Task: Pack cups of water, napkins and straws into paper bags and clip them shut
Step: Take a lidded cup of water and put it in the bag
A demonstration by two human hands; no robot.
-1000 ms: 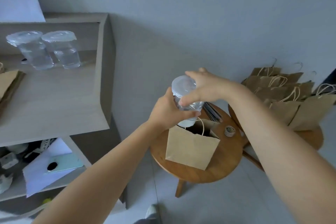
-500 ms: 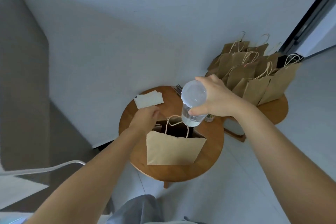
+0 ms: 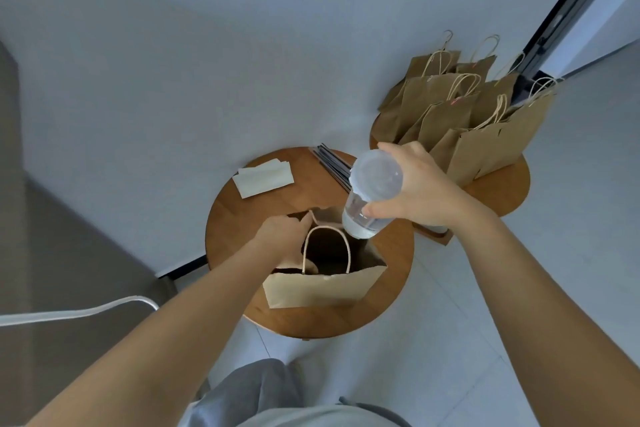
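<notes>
My right hand (image 3: 420, 189) grips a lidded cup of water (image 3: 372, 196) above the open paper bag (image 3: 322, 286) on the round wooden stool (image 3: 242, 215); my left hand (image 3: 284, 236) pinches the bag's left rim apart.

Left hand (image 3: 282, 234) gripping bag rim; right hand (image 3: 414, 184) clasping cup.

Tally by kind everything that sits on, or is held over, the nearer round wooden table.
cup of water: 1
open paper bag: 1
stack of napkins: 1
bundle of straws: 1
Total: 4
</notes>
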